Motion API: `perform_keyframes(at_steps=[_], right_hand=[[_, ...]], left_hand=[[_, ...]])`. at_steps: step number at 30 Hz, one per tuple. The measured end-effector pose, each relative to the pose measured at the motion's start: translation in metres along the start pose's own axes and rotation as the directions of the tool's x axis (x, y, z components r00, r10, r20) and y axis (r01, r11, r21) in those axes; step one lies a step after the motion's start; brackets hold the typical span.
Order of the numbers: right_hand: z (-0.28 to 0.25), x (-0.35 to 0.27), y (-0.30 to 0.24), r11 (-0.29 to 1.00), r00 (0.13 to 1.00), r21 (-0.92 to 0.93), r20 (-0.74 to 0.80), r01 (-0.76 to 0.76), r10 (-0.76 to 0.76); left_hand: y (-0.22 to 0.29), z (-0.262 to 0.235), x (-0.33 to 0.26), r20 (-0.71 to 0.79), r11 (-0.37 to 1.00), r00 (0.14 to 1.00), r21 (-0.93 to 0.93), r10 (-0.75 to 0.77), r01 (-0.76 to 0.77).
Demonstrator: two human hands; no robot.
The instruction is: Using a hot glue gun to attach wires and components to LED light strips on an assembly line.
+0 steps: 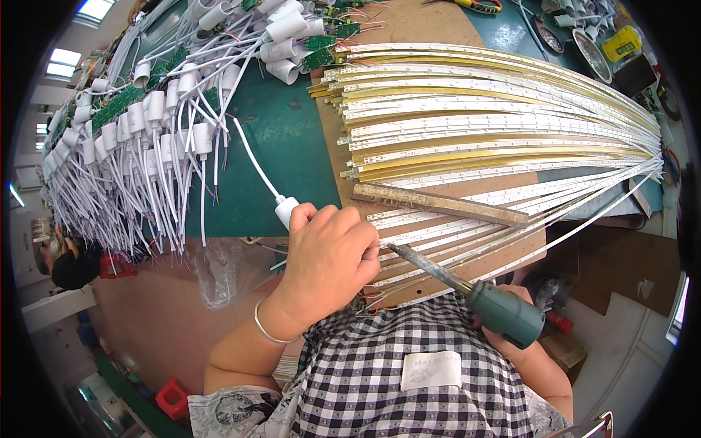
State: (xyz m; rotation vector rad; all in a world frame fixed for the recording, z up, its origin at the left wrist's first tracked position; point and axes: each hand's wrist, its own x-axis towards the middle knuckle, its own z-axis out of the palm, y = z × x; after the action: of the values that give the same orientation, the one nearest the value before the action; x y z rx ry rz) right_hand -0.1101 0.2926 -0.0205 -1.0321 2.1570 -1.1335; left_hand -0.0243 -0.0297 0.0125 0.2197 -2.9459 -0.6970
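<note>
The left hand is curled shut around a white cylindrical socket, whose end pokes out above the knuckles with a white cable running up and away from it; a thin silver bangle circles the wrist; the right hand is wrapped around the green handle of a soldering iron, and its dark, scorched tip points up and left, ending just beside the left fingers at the near ends of the strips.

The socket is plain, smooth and white; the iron's shaft is rough and blackened, its handle thick and dull green.

Just beyond the hands a fan of long white and gold LED strips spreads across a brown board; a worn metal bar lies across the nearer strips; to the left, a heap of identical white sockets with cables and green circuit boards covers a green mat.

The person wears a black-and-white checked apron; below the bench edge lie a brown floor with a red object; ceiling lights show at the upper left rim.
</note>
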Motion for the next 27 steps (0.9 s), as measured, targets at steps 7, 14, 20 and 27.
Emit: perform_keyframes(at_steps=[7, 14, 20, 27], right_hand=[[-0.001, 0.003, -0.004, 0.996, 0.997, 0.062, 0.058, -0.056, 0.053], [-0.007, 0.002, -0.006, 0.995, 0.995, 0.060, 0.054, -0.084, 0.081], [-0.015, 0.010, -0.016, 0.856, 0.996, 0.511, -0.005, -0.078, 0.094], [-0.106, 0.038, -0.027, 0.677, 0.844, 0.713, -0.466, 0.181, 0.266]], left_hand=[[-0.001, 0.001, 0.000, -0.013, 1.000, 1.000, -0.010, 0.011, -0.011], [-0.003, -0.002, -0.003, 0.000, 1.000, 1.000, 0.006, 0.003, -0.003], [-0.001, -0.004, -0.004, 0.022, 1.000, 1.000, 0.005, -0.006, 0.006], [-0.001, -0.003, -0.003, 0.009, 1.000, 1.000, -0.008, -0.002, 0.002]])
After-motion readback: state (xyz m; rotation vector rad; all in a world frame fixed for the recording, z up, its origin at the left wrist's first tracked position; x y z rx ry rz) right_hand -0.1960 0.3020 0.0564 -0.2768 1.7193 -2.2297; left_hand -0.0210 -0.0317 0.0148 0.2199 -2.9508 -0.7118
